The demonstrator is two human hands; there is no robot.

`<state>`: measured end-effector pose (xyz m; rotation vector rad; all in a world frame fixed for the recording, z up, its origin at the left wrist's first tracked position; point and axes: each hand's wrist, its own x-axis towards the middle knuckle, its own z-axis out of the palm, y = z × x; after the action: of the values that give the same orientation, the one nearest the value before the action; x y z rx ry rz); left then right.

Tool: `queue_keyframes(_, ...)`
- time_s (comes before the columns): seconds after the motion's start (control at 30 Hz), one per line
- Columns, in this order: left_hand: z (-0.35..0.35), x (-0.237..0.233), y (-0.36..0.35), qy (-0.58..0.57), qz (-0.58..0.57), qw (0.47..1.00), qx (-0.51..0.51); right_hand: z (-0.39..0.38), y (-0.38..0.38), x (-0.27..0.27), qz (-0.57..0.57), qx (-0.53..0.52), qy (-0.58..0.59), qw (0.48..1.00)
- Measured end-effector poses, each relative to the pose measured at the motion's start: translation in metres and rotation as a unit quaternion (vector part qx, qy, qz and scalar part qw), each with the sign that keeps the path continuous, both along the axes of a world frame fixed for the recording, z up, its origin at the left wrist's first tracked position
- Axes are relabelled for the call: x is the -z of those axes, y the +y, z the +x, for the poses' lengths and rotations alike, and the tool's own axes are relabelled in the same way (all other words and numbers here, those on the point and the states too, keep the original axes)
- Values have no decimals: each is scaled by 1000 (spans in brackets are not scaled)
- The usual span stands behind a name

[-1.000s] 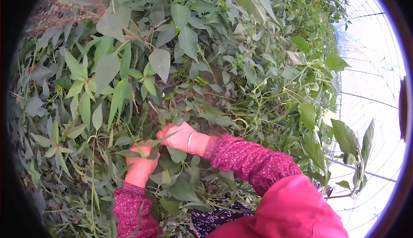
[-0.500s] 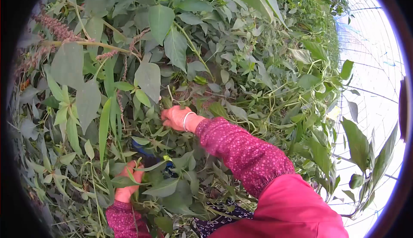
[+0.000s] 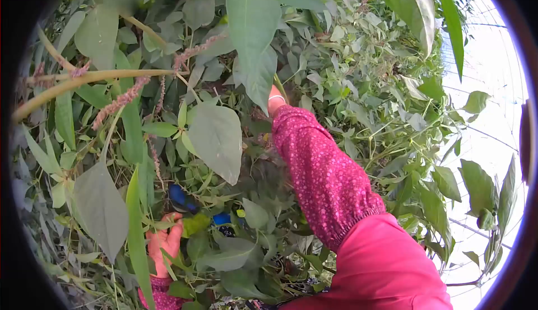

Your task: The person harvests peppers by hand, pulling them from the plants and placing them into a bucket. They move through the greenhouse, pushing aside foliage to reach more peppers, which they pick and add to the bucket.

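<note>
Your left hand (image 3: 162, 244) sits low and near on the left. Its fingers (image 3: 168, 227) are curled together among thin stems, just beside a blue smooth-surfaced object (image 3: 180, 198) that shows in two patches through the leaves. The foliage hides whether those fingers actually clamp it. Your right hand (image 3: 274, 103) is pushed up and far into the dense green foliage (image 3: 358, 69) near the centre. Only its heel and a thin white bangle (image 3: 277, 97) show above the magenta dotted sleeve (image 3: 325, 175). A big drooping green leaf (image 3: 252, 35) covers its fingers, so you cannot tell whether they are apart or closed. To the left of the sleeve hangs a broad grey-green leaf (image 3: 216, 136), and further left a pinkish seed spike (image 3: 120, 101) droops from a pale thick stem (image 3: 84, 78).
</note>
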<state>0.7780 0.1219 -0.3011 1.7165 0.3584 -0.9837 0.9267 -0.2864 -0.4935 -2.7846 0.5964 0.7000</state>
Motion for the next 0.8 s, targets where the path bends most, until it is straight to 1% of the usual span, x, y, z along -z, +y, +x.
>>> queue_keyframes(0.03,-5,6,4,14,-15,1000,-4,5,-5,9,-41,-20,42,998)
queue_keyframes(0.07,-10,11,8,5,-5,1000,2,10,-10,17,-63,-32,64,995)
queue_keyframes(0.1,-9,9,7,-4,6,1000,8,17,-8,18,-73,-36,74,994)
queue_keyframes(0.17,-12,10,5,3,-3,1000,-13,29,-3,17,-86,-46,79,992)
queue_keyframes(0.3,-16,17,7,42,-52,996,-60,39,4,21,-93,-69,87,989)
queue_keyframes(0.37,-12,11,3,73,-56,992,-91,37,8,22,-92,-83,90,988)
queue_keyframes(0.4,-11,8,2,89,-56,989,-108,37,10,22,-86,-94,85,988)
queue_keyframes(0.47,-12,10,1,84,-55,988,-120,30,10,19,-53,-119,59,990)
queue_keyframes(0.53,-18,13,4,84,-38,989,-111,19,6,15,34,-120,7,992)
queue_keyframes(0.57,-21,17,7,84,-22,991,-101,14,4,11,106,-88,-25,990)
queue_keyframes(0.6,-23,20,10,84,-6,993,-88,8,3,9,223,6,-65,973)
queue_keyframes(0.63,-26,22,11,26,12,998,-59,7,11,-9,311,66,-76,945)
queue_keyframes(0.7,-28,21,12,-93,51,994,-5,2,25,-43,472,193,-101,854)
queue_keyframes(0.73,-25,16,10,-79,25,996,-35,0,26,-48,581,232,-122,771)
queue_keyframes(0.8,-17,3,5,-54,-26,994,-95,1,28,-74,606,216,-112,758)
